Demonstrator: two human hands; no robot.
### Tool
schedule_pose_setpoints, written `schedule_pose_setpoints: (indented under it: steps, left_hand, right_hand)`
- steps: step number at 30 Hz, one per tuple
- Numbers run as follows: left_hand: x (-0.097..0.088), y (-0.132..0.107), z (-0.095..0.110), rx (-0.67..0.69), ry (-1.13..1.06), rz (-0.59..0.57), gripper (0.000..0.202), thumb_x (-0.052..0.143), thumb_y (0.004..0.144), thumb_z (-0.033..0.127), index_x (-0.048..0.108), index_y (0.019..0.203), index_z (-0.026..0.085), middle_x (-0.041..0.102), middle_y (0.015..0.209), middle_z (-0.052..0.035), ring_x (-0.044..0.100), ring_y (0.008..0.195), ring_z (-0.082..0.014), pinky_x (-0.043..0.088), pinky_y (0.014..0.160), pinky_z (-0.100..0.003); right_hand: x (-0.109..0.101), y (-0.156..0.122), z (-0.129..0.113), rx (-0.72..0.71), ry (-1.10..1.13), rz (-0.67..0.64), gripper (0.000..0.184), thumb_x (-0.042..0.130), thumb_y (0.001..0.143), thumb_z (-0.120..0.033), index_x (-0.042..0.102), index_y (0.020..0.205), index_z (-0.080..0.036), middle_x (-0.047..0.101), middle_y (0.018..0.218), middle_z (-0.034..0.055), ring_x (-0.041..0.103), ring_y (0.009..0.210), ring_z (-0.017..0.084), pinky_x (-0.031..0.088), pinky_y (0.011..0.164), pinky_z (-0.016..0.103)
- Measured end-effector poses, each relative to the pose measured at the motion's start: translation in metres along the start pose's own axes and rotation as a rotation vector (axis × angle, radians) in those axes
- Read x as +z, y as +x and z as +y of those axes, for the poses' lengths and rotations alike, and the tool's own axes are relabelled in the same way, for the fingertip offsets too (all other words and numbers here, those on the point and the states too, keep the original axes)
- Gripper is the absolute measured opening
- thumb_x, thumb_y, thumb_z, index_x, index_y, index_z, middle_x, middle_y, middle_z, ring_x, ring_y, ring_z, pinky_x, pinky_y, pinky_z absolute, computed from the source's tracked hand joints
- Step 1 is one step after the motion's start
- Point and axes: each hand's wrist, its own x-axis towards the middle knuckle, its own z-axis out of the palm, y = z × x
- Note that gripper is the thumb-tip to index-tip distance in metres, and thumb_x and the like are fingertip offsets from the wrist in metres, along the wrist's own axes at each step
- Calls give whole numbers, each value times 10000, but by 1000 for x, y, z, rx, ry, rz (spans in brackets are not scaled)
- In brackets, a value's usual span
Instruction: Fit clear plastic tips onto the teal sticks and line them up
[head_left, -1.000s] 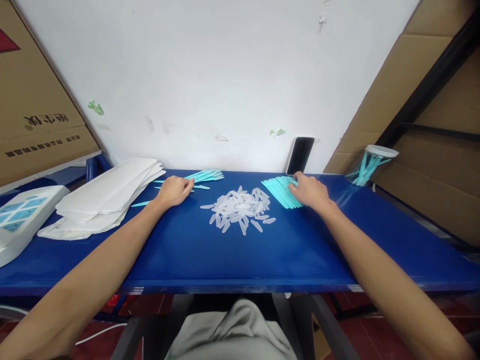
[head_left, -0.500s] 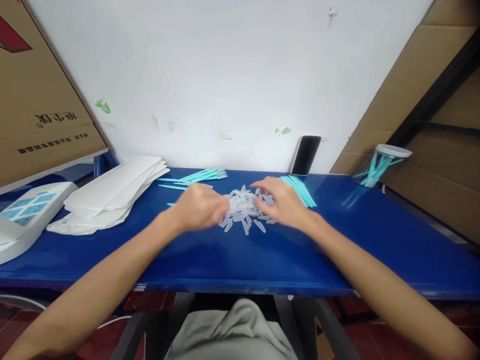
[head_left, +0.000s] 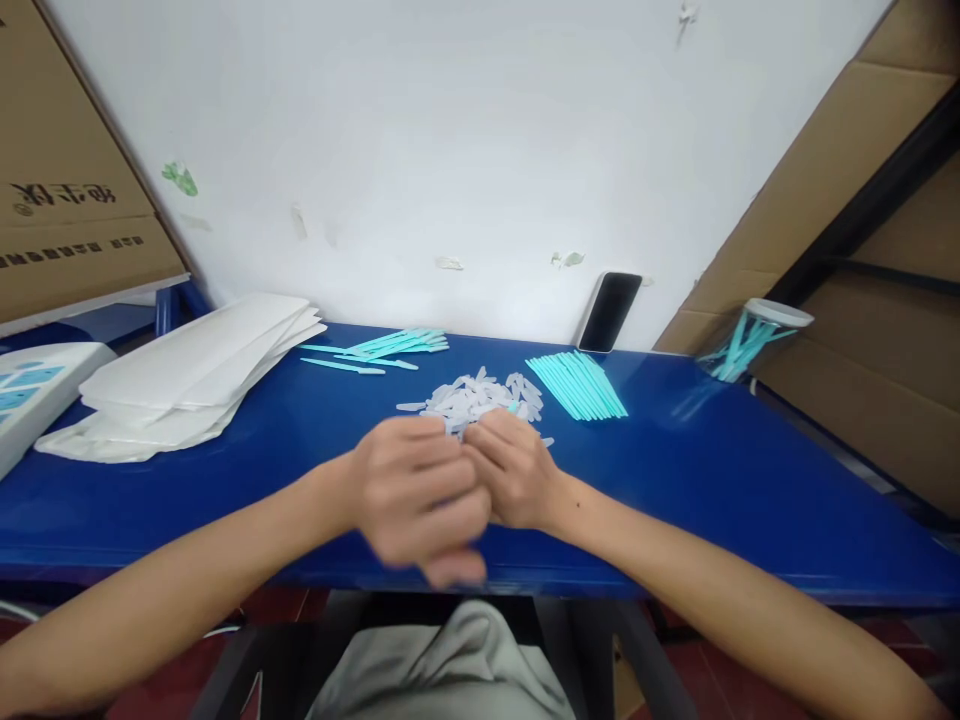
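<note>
My left hand (head_left: 420,495) and my right hand (head_left: 514,468) meet above the near part of the blue table (head_left: 675,500), fingers curled and touching each other. A bit of turquoise shows at my right fingertips; what the hands hold is mostly hidden and the left is blurred. Just beyond them lies a heap of small clear plastic caps (head_left: 480,395). A neat row of turquoise sticks (head_left: 577,385) lies to the right of the heap. A looser bunch of turquoise sticks (head_left: 390,347) lies at the back left.
A stack of white bags (head_left: 187,375) lies at the left. A white device (head_left: 30,385) sits at the far left edge. A black phone (head_left: 609,310) leans on the wall. A clear jar of turquoise sticks (head_left: 754,335) stands at the right. Cardboard boxes flank both sides.
Both hands have come back from the stick piles, passed over the heap of clear caps and drawn together near the table's front edge.
</note>
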Motion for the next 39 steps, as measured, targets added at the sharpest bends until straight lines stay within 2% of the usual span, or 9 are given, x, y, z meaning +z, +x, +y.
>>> schedule_pose_setpoints:
  steps: [1,2,5,7,9,13,24,35,39]
  left_hand:
    - [2,3,-15,97,58,44,429,387,1046,474,579,734,250,530,599,-16,455,497,-167,355,494,-372]
    - [6,4,-29,79,126,38,374,387,1051,397,587,782,233,577,647,-25,491,529,-164,361,517,-356]
    - [20,-2,-63,-119,223,-54,293,430,1044,349,575,834,206,589,656,-6,494,534,-152,351,550,-319]
    - [27,-12,-76,-185,156,-116,333,449,1048,351,527,758,207,538,623,7,467,524,-143,337,553,-305]
    - [33,-21,-83,-210,52,-75,400,406,1063,336,464,687,214,490,617,0,447,536,-145,331,553,-303]
    - [42,-27,-82,-267,-56,56,446,309,1080,371,452,684,224,456,643,-20,434,581,-172,346,564,-326]
    - [55,-21,-84,-363,-91,9,383,358,1100,315,503,762,204,487,702,-11,462,647,-158,382,620,-305]
    - [60,-21,-83,-419,-144,-81,414,346,1104,354,506,756,200,503,694,-7,480,638,-152,382,627,-292]
    - [60,-24,-87,-469,-141,-48,416,363,1096,348,448,715,206,468,674,2,453,615,-146,355,612,-299]
  right_hand:
    - [-1,-1,5,47,-49,-5,300,418,1048,-219,609,817,-218,536,747,52,459,701,218,362,666,380]
    - [-3,-2,9,91,-94,-17,294,419,1050,-228,618,835,-209,540,751,58,461,704,224,355,666,381]
    - [-5,-5,20,216,-140,-116,251,443,1058,-257,673,1036,-159,617,853,93,530,780,242,406,717,380]
    - [-5,-7,24,244,-107,-185,294,430,1075,-270,661,1199,-138,652,944,114,569,831,245,447,750,375]
    - [-6,-8,26,241,-74,-208,332,394,1094,-268,652,1255,-136,660,971,122,586,852,246,473,760,373]
    - [-10,-8,31,287,-32,-206,334,385,1110,-290,663,1231,-149,657,972,121,604,873,239,503,778,363]
    - [-18,-10,56,447,-38,-362,365,439,1088,-404,701,1033,-157,678,868,68,586,722,184,342,615,294]
    - [-21,-12,58,555,106,-463,396,442,1094,-423,755,1070,-182,734,902,61,625,788,197,360,683,304]
    - [-19,-12,63,606,80,-446,408,437,1097,-448,742,1015,-189,717,915,70,628,804,211,371,684,314]
